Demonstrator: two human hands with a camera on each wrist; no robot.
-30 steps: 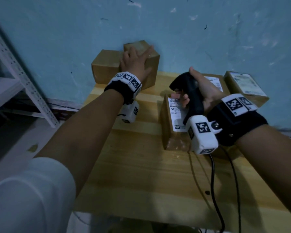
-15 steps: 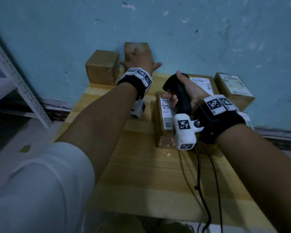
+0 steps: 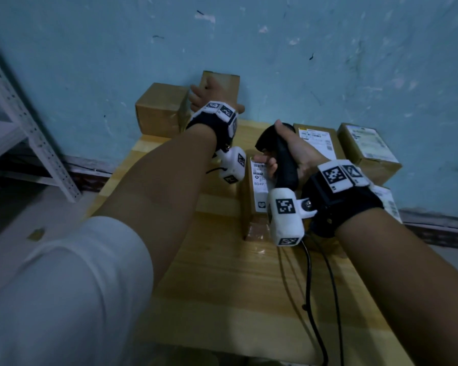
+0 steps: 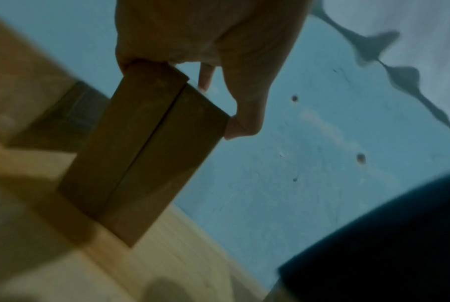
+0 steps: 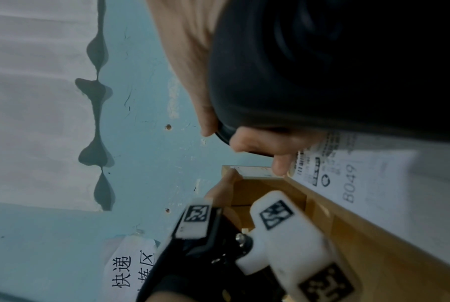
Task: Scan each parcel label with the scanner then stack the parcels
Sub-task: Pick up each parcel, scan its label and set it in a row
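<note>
A plain brown parcel (image 3: 224, 80) (image 4: 146, 153) stands on end by the wall at the back of the wooden table (image 3: 222, 286). My left hand (image 3: 209, 93) (image 4: 218, 40) grips its top, thumb on one side, fingers behind. A second plain parcel (image 3: 160, 109) sits just left of it. My right hand (image 3: 294, 151) (image 5: 257, 143) grips the black corded scanner (image 3: 283, 159) (image 5: 322, 61), its head over a parcel with a white label marked B049 (image 3: 259, 186) (image 5: 361, 183) lying mid-table.
Two labelled parcels (image 3: 316, 138) (image 3: 368, 149) lie at the back right, and another (image 3: 386, 204) is partly hidden under my right wrist. The scanner cable (image 3: 310, 299) trails over the table's front. A white metal shelf (image 3: 24, 128) stands at the left.
My left hand has stood the plain parcel up on end, apart from its neighbour, and now grips its top. The right hand still holds the scanner over the labelled parcel.
</note>
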